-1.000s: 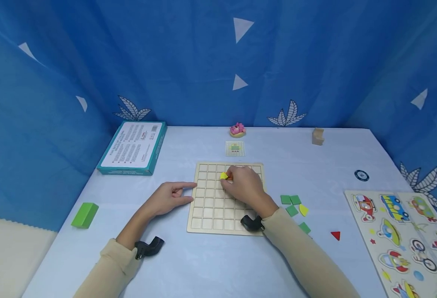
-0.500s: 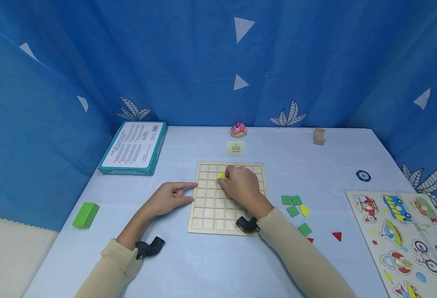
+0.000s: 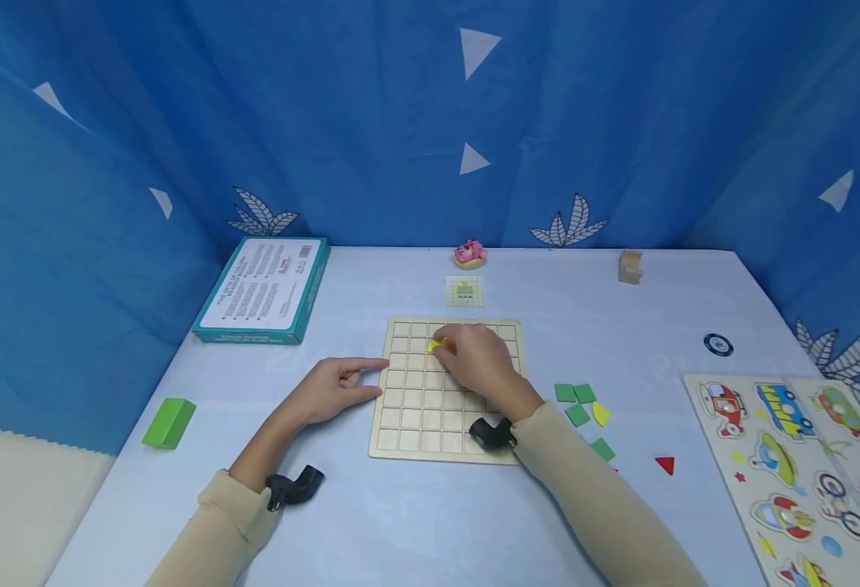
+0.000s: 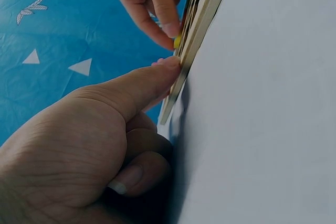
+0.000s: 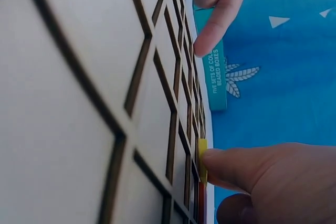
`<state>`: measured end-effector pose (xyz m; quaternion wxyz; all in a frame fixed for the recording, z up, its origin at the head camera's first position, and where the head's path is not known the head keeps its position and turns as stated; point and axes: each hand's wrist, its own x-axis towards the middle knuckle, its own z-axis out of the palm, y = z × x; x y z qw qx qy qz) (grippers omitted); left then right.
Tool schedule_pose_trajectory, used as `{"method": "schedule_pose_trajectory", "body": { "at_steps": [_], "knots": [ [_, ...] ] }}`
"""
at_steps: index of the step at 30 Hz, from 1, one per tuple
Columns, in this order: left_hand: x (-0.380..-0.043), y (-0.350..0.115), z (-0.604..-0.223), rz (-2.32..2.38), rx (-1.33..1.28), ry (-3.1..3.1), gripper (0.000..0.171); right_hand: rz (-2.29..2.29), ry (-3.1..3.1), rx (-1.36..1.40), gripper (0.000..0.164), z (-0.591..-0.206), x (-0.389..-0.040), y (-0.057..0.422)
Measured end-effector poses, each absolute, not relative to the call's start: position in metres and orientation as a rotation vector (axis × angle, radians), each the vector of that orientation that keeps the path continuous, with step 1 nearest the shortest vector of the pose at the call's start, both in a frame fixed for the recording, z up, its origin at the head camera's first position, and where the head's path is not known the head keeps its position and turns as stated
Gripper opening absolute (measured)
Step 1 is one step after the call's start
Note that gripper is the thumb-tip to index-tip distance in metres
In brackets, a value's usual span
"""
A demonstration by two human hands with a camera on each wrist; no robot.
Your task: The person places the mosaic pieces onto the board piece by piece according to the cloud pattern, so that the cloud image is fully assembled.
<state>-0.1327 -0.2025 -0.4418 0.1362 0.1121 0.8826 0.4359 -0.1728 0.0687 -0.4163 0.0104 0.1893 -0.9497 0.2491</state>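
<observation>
A wooden grid board lies mid-table. Near its far side, my right hand pinches a small yellow piece between thumb and index finger. In the right wrist view the thumb lies against this yellow piece, which sits on the grid. Just to its right, partly under the fingers, an orange-red piece shows on the board. My left hand touches the board's left edge with straight index finger and thumb spread apart, the other fingers curled in. The left wrist view shows its thumb at the board's edge.
Right of the board lie several green squares, a yellow quarter-round and a red triangle. A pattern card and pink figurine stand behind. A teal box, green block and picture puzzle flank the area.
My right hand first shifted slightly left with the yellow piece. Since then the fingers have moved a little and more of the orange-red piece shows. The left hand has stayed at the board's edge.
</observation>
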Motion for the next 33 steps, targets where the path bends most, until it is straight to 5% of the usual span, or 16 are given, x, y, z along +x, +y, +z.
{"method": "schedule_pose_trajectory", "body": {
  "at_steps": [18, 26, 33],
  "knots": [
    [-0.132, -0.201, -0.443, 1.266, 0.335, 2.564, 0.044, 0.947, -2.943, 0.565, 0.026, -0.387, -0.169, 0.095],
    [-0.134, -0.201, -0.443, 1.251, 0.342, 2.567, 0.044, 0.884, -2.959, 0.725, 0.03, -0.373, -0.141, 0.158],
    [-0.133, -0.202, -0.44, 1.251, 0.328, 2.571, 0.045, 0.851, -3.017, 0.572, 0.03, -0.382, -0.109, 0.219]
  ]
}}
